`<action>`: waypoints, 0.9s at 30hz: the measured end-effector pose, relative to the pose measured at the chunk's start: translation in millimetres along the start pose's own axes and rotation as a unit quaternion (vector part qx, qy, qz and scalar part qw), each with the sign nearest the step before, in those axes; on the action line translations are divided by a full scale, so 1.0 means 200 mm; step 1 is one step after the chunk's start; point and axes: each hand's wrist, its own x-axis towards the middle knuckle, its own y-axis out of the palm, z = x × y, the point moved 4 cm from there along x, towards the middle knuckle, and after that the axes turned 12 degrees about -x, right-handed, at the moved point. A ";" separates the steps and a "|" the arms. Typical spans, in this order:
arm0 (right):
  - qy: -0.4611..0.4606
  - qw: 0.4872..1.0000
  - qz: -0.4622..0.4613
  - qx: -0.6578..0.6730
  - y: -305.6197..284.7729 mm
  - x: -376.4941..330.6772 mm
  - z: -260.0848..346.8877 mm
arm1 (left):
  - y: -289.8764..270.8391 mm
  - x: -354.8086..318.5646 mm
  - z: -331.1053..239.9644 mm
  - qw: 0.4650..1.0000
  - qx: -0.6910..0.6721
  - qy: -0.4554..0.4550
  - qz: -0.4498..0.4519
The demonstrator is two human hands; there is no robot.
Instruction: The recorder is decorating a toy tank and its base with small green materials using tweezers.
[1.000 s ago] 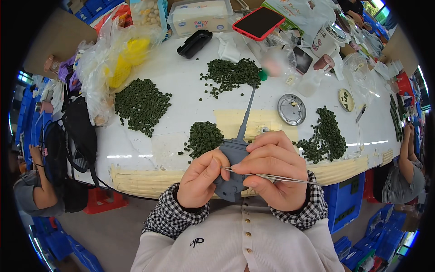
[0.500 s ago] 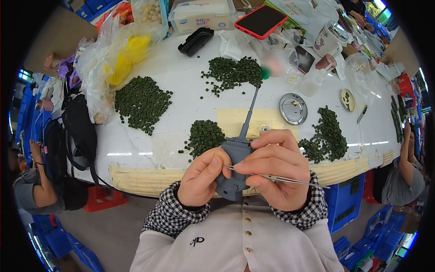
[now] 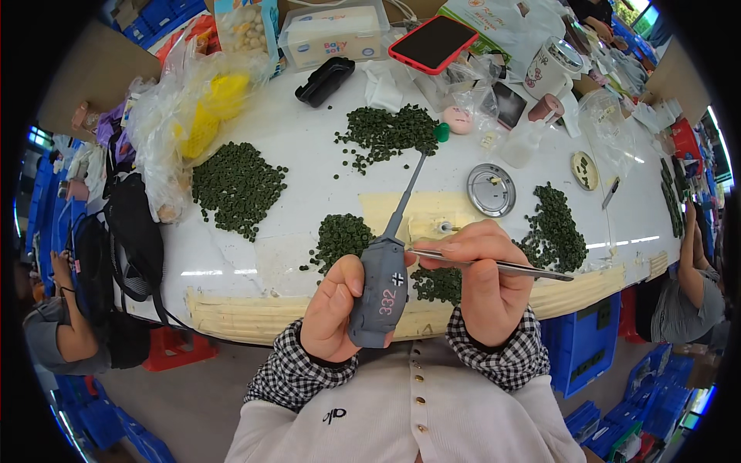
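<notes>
My left hand (image 3: 328, 320) is closed around a grey model tank turret (image 3: 372, 309), held tilted in front of my chest. Its long barrel points away toward the far side of the table. Markings in white and red show on the turret's side. Between the thumb and fingers of my right hand (image 3: 494, 289) are metal tweezers (image 3: 536, 272), their tips by the turret's front corner near the barrel's base. Whether the tips hold or touch anything is too small to tell. Piles of small dark green pieces (image 3: 340, 238) lie just beyond my hands, one pile (image 3: 438, 285) partly behind my right hand.
More green piles (image 3: 239, 189) spread over the white table (image 3: 309, 139). A round metal dish (image 3: 492, 190), a small knife (image 3: 610, 193) and a shallow lid (image 3: 584, 170) lie at right. Farther back are a red-edged phone (image 3: 434, 44), a mug (image 3: 552, 65) and plastic bags (image 3: 166, 116). People sit at both sides.
The turret has been turned so its marked side faces up, and its barrel has swung slightly left. My right hand has drawn the tweezers away from my left fingertips toward the turret's front.
</notes>
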 end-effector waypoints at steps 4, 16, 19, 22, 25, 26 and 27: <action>0.003 1.000 0.000 -0.015 0.02 0.01 -0.01 | 0.01 -0.01 -0.01 0.999 0.004 -0.041 -0.006; -0.030 0.995 0.048 -0.077 0.01 0.03 -0.02 | 0.00 -0.02 0.00 0.998 0.022 -0.052 -0.027; -0.044 0.992 0.059 -0.106 0.01 0.03 -0.02 | 0.01 -0.01 0.00 0.998 0.026 -0.052 -0.018; -0.048 0.992 0.052 -0.107 0.01 0.03 -0.02 | 0.01 -0.01 0.00 0.998 0.022 -0.050 -0.019; -0.024 0.997 0.030 -0.065 0.02 0.02 -0.03 | 0.01 -0.01 0.01 0.998 0.023 -0.047 -0.019; -0.011 0.999 0.020 -0.044 0.02 0.02 -0.03 | 0.01 -0.01 0.01 0.998 0.025 -0.046 -0.018; -0.012 0.999 0.022 -0.046 0.02 0.02 -0.03 | 0.02 0.00 0.01 0.998 0.027 -0.045 -0.018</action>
